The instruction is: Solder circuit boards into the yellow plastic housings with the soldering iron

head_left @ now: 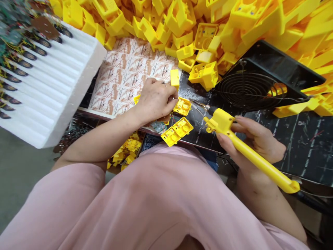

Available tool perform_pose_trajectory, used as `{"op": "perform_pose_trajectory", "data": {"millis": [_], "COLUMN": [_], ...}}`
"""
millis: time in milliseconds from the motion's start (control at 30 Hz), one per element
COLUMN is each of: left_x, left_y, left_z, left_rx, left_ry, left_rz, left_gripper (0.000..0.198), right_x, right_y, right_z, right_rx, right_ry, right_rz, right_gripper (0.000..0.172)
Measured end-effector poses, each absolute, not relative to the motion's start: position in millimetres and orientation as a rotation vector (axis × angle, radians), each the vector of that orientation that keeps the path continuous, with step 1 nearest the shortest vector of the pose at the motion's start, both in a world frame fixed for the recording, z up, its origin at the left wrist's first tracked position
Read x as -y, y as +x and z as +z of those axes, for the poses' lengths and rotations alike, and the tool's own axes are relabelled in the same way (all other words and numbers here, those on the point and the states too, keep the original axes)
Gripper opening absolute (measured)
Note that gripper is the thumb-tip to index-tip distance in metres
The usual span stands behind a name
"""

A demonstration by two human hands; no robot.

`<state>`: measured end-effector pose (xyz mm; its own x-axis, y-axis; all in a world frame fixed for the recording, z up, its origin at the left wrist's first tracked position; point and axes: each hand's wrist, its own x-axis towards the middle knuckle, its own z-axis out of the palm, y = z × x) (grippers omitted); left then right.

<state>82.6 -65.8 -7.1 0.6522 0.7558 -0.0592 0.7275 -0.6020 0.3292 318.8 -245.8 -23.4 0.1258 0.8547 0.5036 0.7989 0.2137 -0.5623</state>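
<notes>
My right hand is wrapped round a yellow soldering iron, its metal tip pointing left. A thin feed tube beside the tip also points at a small open yellow plastic casing. At the casing's left edge, the bent fingers and thumb of my left hand pinch together; the fingertips are partly hidden. Nearer to me lies an open two-part yellow casing with small metal parts inside. A green circuit board with thin wires shows under my left wrist. A small yellow block stands just beyond my fingers.
A heap of yellow plastic housings fills the back of the bench. A black fan with a wire guard stands at the right. On the left, a white foam tray holds rows of wired round parts. More yellow pieces lie below the bench edge.
</notes>
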Motion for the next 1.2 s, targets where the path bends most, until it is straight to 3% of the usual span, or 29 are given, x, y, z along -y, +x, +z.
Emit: {"op": "perform_pose_trajectory", "data": {"millis": [200,567,767,1033,1200], "left_x": [66.4,60.9,57.0,55.1,57.3], "left_y": [87.6,91.7,91.8,91.5,94.3], "left_z": [-3.9,-2.5,-7.6,-5.6,-6.1], "left_rx": [-1.190,-1.127,-1.071,-1.079,-1.094], "left_ry": [2.600,2.672,2.723,2.724,2.743], "left_rz": [0.034,-0.034,0.003,-0.002,-0.073], "left_gripper": [0.031,0.031,0.028,0.025,0.027], "right_x": [231.9,210.5,226.2,239.7,243.8], "right_y": [306.7,302.1,315.1,315.9,314.5], "right_z": [-16.4,-3.8,-1.8,-15.2,-21.8], "right_rx": [1.741,1.970,1.872,1.593,1.533], "right_ry": [-1.403,-1.198,-1.349,-1.502,-1.503], "right_rz": [-0.040,-0.060,-0.048,-0.120,-0.026], "right_gripper": [0.028,0.025,0.017,0.028,0.057]}}
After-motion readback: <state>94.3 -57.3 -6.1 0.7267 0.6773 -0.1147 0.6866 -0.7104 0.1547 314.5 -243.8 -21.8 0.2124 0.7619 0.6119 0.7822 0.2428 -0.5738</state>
